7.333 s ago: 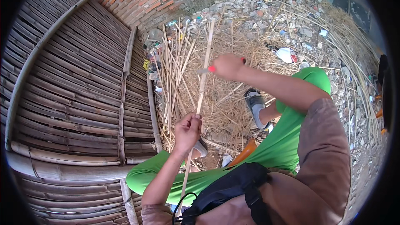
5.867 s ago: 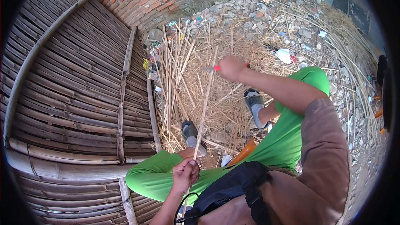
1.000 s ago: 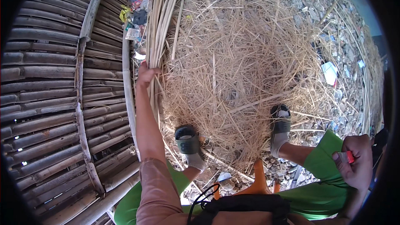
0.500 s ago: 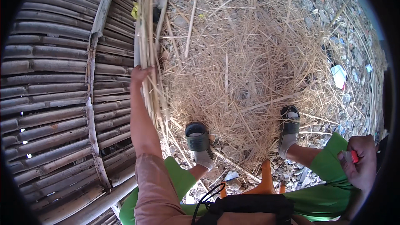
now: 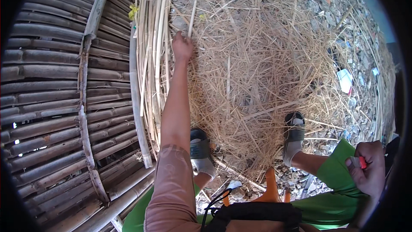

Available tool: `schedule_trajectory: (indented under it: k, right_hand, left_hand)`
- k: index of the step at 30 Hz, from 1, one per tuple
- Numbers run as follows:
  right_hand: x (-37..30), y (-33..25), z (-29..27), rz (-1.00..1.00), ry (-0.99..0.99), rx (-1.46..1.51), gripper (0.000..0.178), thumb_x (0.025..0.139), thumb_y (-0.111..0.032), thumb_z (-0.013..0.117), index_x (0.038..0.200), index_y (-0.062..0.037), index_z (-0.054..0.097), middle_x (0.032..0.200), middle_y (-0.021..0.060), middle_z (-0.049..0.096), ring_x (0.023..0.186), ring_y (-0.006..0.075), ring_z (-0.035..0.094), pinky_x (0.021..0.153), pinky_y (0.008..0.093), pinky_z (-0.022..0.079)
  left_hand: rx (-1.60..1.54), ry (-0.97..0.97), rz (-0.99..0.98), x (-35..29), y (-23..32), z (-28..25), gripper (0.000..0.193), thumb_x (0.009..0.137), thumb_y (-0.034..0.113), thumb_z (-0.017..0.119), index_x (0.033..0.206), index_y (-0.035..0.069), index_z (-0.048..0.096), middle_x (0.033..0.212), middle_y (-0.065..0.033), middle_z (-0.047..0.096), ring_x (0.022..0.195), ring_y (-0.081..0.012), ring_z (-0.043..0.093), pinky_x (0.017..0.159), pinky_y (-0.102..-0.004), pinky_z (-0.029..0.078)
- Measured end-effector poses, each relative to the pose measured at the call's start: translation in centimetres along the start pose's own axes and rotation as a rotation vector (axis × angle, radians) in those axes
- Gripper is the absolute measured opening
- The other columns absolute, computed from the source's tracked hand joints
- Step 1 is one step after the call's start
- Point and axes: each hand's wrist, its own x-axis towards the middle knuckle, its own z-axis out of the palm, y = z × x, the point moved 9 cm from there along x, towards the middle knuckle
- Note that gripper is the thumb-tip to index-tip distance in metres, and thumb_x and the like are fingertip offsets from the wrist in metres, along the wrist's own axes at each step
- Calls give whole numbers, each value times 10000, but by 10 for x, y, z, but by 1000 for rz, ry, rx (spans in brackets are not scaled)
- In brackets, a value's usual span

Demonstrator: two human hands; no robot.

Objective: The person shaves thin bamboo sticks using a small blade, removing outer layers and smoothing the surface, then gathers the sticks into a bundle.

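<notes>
My left hand is stretched far forward over the straw, its fingers closed around the lower end of a pale bamboo strip. Just left of that forearm, a row of long split bamboo strips lies along the bamboo wall. At the right edge, by my right knee, my right hand is closed on a small red and grey tool. Most of the tool is hidden in the fist, so its kind does not show.
A slatted bamboo wall stands along the left. Straw and shavings cover the ground between my sandalled feet. Rubble with litter lies at right, including a white scrap. An orange plastic piece shows below me.
My left hand has let go of the bundle of bamboo strips, now lying spread by the wall, and moved right to a single strip. My right hand stays with the red and grey tool.
</notes>
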Motion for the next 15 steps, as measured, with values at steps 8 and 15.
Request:
schedule_trajectory:
  k: [8, 15]
  right_hand:
    - [11, 20, 8, 83, -95, -7, 348, 665, -219, 767, 641, -93, 444, 596, 58, 446, 603, 266, 410, 646, 379, 333]
    - [5, 6, -8, 32, 26, 38, 355, 633, -144, 752, 605, -84, 403, 540, 55, 384, 472, 247, 380, 499, 369, 269]
  left_hand:
    - [199, -191, -458, 26, 14, 67, 625, 776, 208, 772, 1296, -17, 508, 1226, -226, 633, 1255, -365, 487, 1058, -478, 415]
    - [-617, -284, -532, 21, 27, 96, 218, 768, -10, 582, 963, -83, 644, 802, -154, 642, 599, -221, 588, 524, -330, 443]
